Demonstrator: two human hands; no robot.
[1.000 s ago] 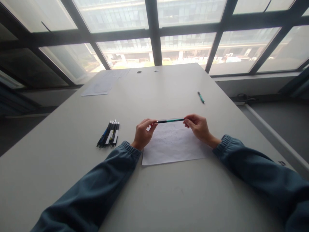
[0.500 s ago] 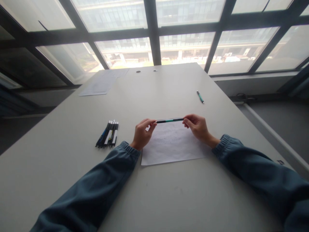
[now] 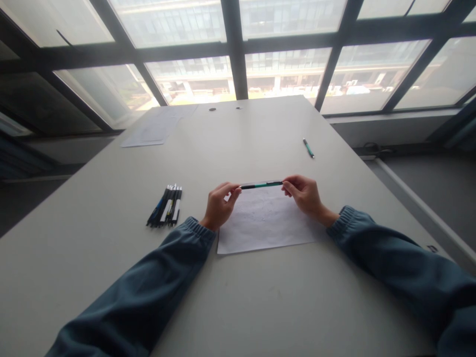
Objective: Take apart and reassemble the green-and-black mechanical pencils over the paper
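Your left hand (image 3: pixel 218 206) and right hand (image 3: pixel 307 196) fingertips pinch opposite ends of a black-and-green pen (image 3: pixel 261 185); pen cluster (image 3: pixel 166 208) at its nine o'clock, second green pen (image 3: pixel 308 148) at two.

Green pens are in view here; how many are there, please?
2: one held pen between the left hand and right hand, one loose pen farther off on the table. The pen bunch could hide more.
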